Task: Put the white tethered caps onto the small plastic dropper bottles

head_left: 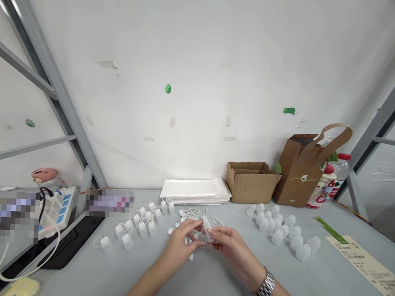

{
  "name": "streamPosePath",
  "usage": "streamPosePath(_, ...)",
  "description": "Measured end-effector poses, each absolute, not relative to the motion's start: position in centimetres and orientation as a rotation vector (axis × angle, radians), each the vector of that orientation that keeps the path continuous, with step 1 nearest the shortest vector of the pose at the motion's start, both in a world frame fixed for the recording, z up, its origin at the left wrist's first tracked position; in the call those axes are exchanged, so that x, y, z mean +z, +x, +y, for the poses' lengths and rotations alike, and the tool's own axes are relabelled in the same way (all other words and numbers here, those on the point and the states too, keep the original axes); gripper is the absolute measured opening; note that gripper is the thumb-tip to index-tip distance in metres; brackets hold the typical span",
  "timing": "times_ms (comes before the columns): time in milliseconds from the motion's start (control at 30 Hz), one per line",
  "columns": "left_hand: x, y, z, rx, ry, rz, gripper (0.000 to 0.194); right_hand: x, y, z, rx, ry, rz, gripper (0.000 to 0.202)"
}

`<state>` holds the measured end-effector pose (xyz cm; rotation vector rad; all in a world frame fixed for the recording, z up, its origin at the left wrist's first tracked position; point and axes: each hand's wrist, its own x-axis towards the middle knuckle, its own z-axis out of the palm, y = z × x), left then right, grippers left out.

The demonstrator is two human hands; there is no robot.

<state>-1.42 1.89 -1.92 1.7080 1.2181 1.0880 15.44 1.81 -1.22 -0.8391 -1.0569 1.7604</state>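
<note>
Near the middle of the table, my right hand (227,244) grips a small translucent bottle (207,228) between thumb and fingers. My left hand (185,240) is closed just left of it, thumb and fingers pinched near the bottle's lower part; what its fingertips hold is too small to make out. White caps with cord loops (189,212) lie in a pile behind and beneath my hands. To the left stand several small white bottles with looped caps (142,229). Several translucent bottles without loops (277,237) are grouped on the right.
Flat white packets (195,190), an open cardboard box (253,186) and a brown paper bag (298,180) line the wall. A printed paper sheet (370,267) lies at right. A power strip (58,213) with cables and a black mat (75,243) are at left.
</note>
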Motion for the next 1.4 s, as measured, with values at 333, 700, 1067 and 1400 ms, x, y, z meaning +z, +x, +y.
streamPosePath(333,-1.6,-1.4,1.5,1.162,1.799,1.309,0.01,-1.0,15.3,1.8,1.593,-0.949,-1.306,0.026)
streamPosePath(700,-1.4,-1.7,2.5,1.282,1.168,1.319,0.024,-0.4,15.1,1.6,1.493,-0.958,-1.358,0.03)
streamPosePath(1067,-1.2,-1.4,2.1,1.166,0.979,1.07,0.031,-2.8,13.8,0.8,1.548,-0.971,-1.504,0.034)
streamPosePath(1400,-0.7,-1.7,2.0,1.208,0.83,0.907,0.027,-2.4,13.9,1.1,1.461,-1.036,-1.475,0.033)
